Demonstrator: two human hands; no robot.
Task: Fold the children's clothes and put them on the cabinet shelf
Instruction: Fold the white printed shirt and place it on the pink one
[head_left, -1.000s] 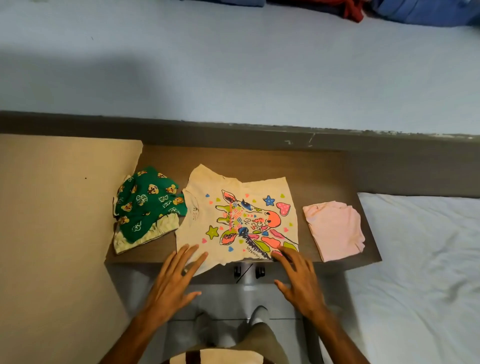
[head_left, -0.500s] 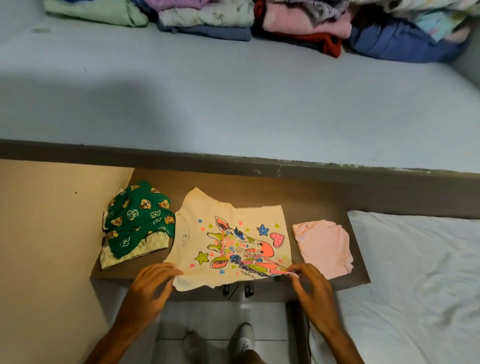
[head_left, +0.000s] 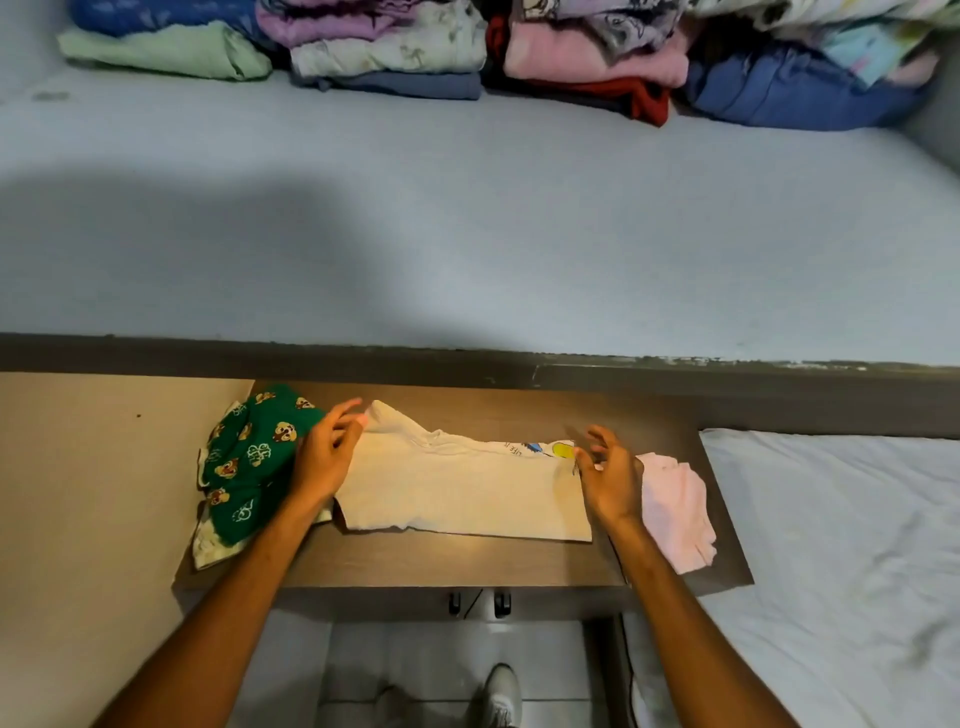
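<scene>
A cream T-shirt (head_left: 457, 483) lies on the brown wooden surface (head_left: 441, 564), folded in half with its plain back up and a strip of print showing at the far right edge. My left hand (head_left: 324, 457) pinches its far left corner. My right hand (head_left: 610, 475) pinches its far right corner. A green patterned garment (head_left: 249, 462) lies bunched to the left, partly under my left wrist. A folded pink garment (head_left: 675, 512) lies to the right. Above is the pale cabinet shelf (head_left: 467, 234) with several stacks of folded clothes (head_left: 395, 47) along its back.
The shelf's dark front edge (head_left: 467, 364) runs across just beyond the wooden surface. A beige panel (head_left: 93, 519) is on the left and a white bed sheet (head_left: 841, 571) on the right. My shoe (head_left: 501, 691) stands on the tiled floor below.
Both hands took the T-shirt's near hem and carried it away from me to the far edge, folding the shirt in half and hiding the print. The camera tilted up, showing the shelf's stacks.
</scene>
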